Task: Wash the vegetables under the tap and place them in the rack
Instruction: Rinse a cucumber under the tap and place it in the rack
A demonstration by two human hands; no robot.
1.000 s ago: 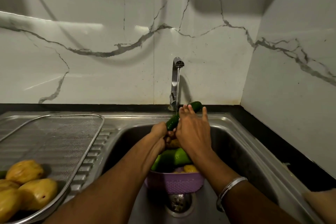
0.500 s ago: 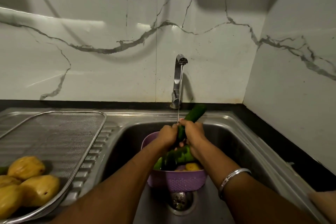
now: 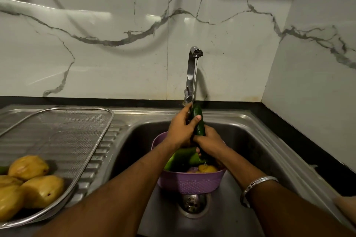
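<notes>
A dark green cucumber (image 3: 198, 121) stands almost upright under the thin stream from the steel tap (image 3: 191, 75). My left hand (image 3: 181, 131) wraps round its upper part, thumb across the front. My right hand (image 3: 209, 141) grips its lower end. Both hands are over a purple perforated basket (image 3: 190, 183) in the sink (image 3: 269, 140), which holds green vegetables (image 3: 181, 157) and a yellow one (image 3: 207, 168). The wire mesh rack (image 3: 63, 136) lies on the drainboard at left, with several yellow vegetables (image 3: 40, 190) in its near corner.
The sink drain (image 3: 193, 203) shows just in front of the basket. A black counter edge (image 3: 308, 136) runs along the marble wall at the back and right. A green tip (image 3: 2, 169) peeks from the rack's left edge.
The cucumber has swung from slanted to nearly upright. My left hand slid up to its top while my right hand dropped to the lower end.
</notes>
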